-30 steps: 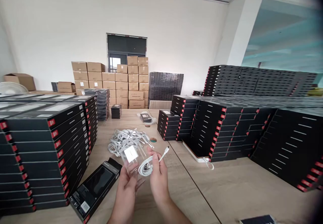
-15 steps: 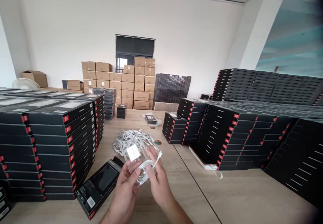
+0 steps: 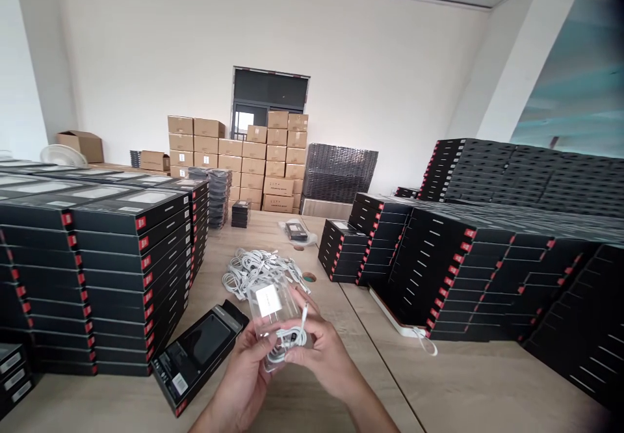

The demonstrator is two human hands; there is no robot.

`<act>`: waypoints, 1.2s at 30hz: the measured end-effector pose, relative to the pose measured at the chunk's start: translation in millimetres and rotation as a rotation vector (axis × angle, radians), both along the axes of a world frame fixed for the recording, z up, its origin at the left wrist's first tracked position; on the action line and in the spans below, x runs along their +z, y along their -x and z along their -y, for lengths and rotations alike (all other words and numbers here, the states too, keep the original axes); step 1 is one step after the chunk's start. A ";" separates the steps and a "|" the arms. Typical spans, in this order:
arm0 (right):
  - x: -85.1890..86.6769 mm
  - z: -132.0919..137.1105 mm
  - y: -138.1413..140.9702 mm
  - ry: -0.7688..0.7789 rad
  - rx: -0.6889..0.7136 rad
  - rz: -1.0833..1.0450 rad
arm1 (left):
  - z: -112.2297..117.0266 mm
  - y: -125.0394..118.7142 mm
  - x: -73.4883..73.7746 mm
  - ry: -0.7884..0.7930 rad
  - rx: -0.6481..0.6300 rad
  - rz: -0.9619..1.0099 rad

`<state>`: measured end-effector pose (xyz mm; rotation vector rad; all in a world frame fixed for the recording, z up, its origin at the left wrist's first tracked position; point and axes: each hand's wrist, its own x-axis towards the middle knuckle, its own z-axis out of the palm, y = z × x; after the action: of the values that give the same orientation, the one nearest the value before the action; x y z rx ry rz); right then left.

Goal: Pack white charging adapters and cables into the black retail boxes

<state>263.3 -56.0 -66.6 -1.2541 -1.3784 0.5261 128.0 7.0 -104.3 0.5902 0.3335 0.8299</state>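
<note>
At six o'clock in my head-camera view, low over a pale wood-grain table [image 3: 463, 381], I have the left hand [image 3: 244, 368] curled nearly closed around the lower left of a clear thin plastic tray [image 3: 288, 306]. In that tray's upper part sits a white square-faced plug charger [image 3: 268, 300], prongs pointing down. The right hand [image 3: 324, 348] is pinched nearly closed on a coiled white cable [image 3: 295, 337]; the coil overlaps the tray's lower part, one connector end standing up, and I cannot tell whether it is seated inside.

Taking the tray as the middle of the dial, I see a loose heap of white cables [image 3: 260, 267] just beyond it at twelve. Between eight and nine, a black flat rectangular cardboard box [image 3: 199, 352] lies slantwise. A tall block of black boxes with red labels [image 3: 112, 270] stands between nine and ten, a larger block of matching boxes [image 3: 487, 270] between two and three. A thin white cord [image 3: 429, 345] loops onto the table at three. Far off, near twelve, brown cardboard cartons [image 3: 241, 165] are stacked before a dark-framed window [image 3: 270, 88].
</note>
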 end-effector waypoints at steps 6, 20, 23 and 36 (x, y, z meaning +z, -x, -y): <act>-13.5 -7.1 -3.0 -0.011 -0.063 0.000 | -1.2 0.4 0.7 -0.060 0.014 0.004; -24.3 -11.0 -8.1 0.185 0.164 -0.802 | -7.2 0.5 3.1 -0.144 0.091 -0.004; -23.7 -6.8 -8.7 0.277 0.179 -0.797 | -7.5 1.1 1.9 -0.152 0.086 -0.008; -37.9 -26.2 15.3 0.102 -0.095 -0.413 | -12.4 -7.3 -7.0 -0.179 0.231 -0.107</act>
<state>248.1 -29.8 -104.5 -1.2043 -0.9510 0.7495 135.3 19.4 -111.3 0.7746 0.4332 1.0602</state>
